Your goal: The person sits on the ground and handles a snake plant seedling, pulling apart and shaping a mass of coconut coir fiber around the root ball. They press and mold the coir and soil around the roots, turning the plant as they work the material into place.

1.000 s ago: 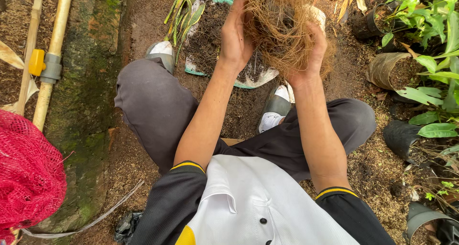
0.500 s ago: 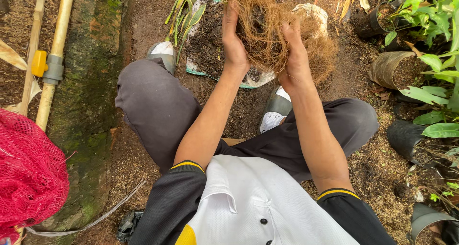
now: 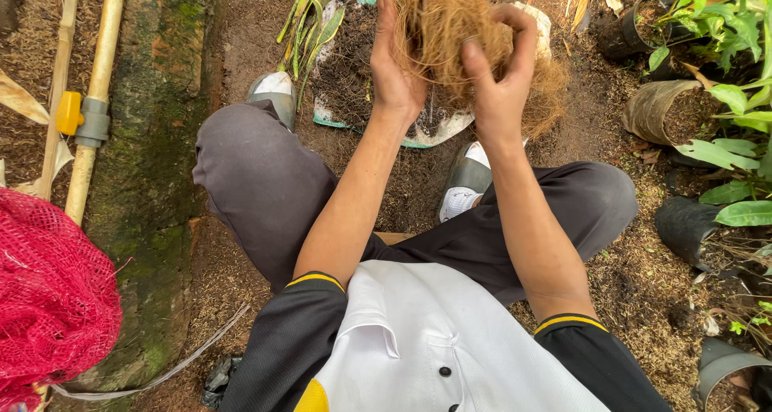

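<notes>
Both hands are raised over the ground in front of my knees, gripping a tangled clump of brown coconut fibre (image 3: 450, 34). My left hand (image 3: 396, 66) clasps its left side with fingers pointing up. Curled over the clump's right side is my right hand (image 3: 500, 74). Loose fibre hangs down to the right of that hand. Below the hands lies a white sack (image 3: 438, 131) spread on the soil with a pile of dark potting mix (image 3: 350, 66) on it. A few green-leaved plants (image 3: 310, 18) lie at the sack's left edge.
Black grow bags and pots with leafy plants (image 3: 724, 90) crowd the right side. A mossy concrete kerb (image 3: 153, 171) runs down the left, with a yellow pipe and valve (image 3: 80, 114) beyond it. A red mesh sack (image 3: 48, 291) sits at lower left. My shoes (image 3: 466, 183) rest by the sack.
Both hands have shifted slightly and worked the fibre clump; the right hand's fingers now curl further over its top. The clump stays held at the same height.
</notes>
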{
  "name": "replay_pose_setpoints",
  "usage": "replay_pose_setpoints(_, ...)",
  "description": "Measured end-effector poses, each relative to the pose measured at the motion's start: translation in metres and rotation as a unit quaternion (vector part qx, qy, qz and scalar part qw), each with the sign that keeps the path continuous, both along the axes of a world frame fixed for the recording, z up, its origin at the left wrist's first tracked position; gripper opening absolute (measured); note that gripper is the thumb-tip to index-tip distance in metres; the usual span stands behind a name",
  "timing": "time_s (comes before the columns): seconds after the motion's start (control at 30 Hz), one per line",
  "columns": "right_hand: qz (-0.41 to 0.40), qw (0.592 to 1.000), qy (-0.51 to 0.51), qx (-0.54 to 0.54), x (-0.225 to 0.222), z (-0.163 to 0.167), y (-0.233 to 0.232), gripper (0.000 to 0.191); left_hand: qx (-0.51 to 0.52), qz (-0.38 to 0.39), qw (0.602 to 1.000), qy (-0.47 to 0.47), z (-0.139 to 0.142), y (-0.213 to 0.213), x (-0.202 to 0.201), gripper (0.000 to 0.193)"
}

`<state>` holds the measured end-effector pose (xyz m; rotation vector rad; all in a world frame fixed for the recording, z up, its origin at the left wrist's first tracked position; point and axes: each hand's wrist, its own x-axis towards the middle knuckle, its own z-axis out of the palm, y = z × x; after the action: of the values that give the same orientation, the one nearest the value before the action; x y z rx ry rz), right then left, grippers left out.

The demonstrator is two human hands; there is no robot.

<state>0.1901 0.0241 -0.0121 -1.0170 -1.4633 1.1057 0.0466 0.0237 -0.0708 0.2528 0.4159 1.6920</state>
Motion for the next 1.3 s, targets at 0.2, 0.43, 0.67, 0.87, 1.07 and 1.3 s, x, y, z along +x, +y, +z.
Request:
replay_pose_setpoints(0.2,0.05,0.973,-0.178,0.135,-0.005,0.001,-0.007,0.052,-0.01,0.044,0.999,0.001,0.021,0.001,-0.004,0.06)
replay_pose_setpoints(0.43,0.145,0.988,0.057,0.021,-0.004,-0.008,0.002,0.076,-0.069,0.081,0.994,0.038,0.0,0.001,-0.017,0.05)
replay_pose_setpoints(0.67,0.089,0.944,0.238,-0.209,0.013,-0.047,0.018,0.067,-0.038,0.023,0.997,-0.064,-0.05,0.015,-0.026,0.055)
replay_pose_setpoints(0.87,0.083,0.914,0.18,-0.354,0.001,-0.076,0.024,0.081,-0.277,-0.028,0.948,0.153,-0.047,-0.002,-0.031,0.111)
replay_pose_setpoints(1.07,0.155,0.932,0.0,-0.327,-0.033,-0.09,-0.016,0.093,-0.285,-0.03,0.932,0.22,-0.051,-0.026,-0.013,0.134)
replay_pose_setpoints(1.3,0.105,0.885,0.046,-0.451,-0.024,-0.122,-0.055,0.088,-0.277,-0.092,0.908,0.301,-0.085,-0.065,0.001,0.123)
